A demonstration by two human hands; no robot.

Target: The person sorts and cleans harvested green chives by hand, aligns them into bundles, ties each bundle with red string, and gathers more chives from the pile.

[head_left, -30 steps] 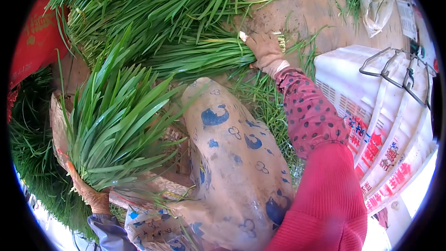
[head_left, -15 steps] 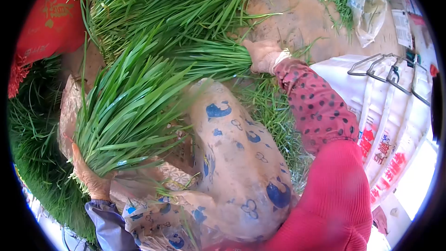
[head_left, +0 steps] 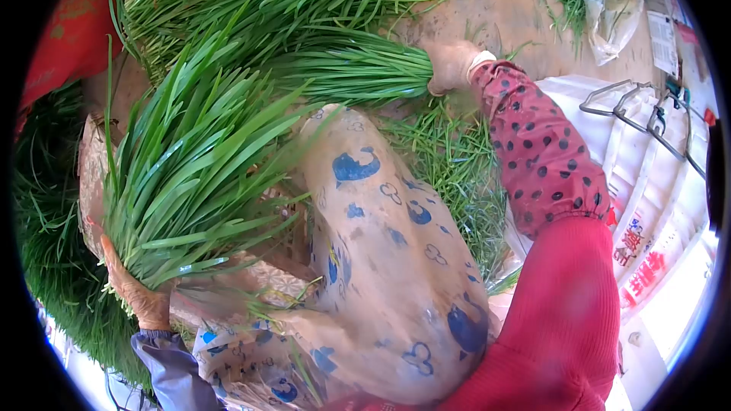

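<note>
My left hand [head_left: 137, 289], in a grey-blue sleeve, is closed round the pale cut ends of a thick bunch of garlic chives [head_left: 183, 183]. The leaves fan upward and to the right, over a patterned surface. My right hand [head_left: 454, 65] reaches forward in a red sleeve cover with black dots. It grips the end of a second bunch of garlic chives [head_left: 358, 68], whose leaves lie toward the left; the fingertips are mostly hidden. Between my hands is my knee under a clear plastic apron [head_left: 396, 243] printed with blue whales.
A large heap of garlic chives [head_left: 259, 0] lies ahead. More dark green leaves [head_left: 53, 221] are at the left, below a red bag [head_left: 72, 30]. Loose leaves [head_left: 449, 160] litter the floor. At the right are a white sack [head_left: 647, 183], a metal wire piece [head_left: 632, 110] and a clear plastic bag [head_left: 613, 11].
My right hand has moved right and slightly forward, drawing its bunch along. My left hand and its bunch have shifted a little left in view. Both hands keep hold.
</note>
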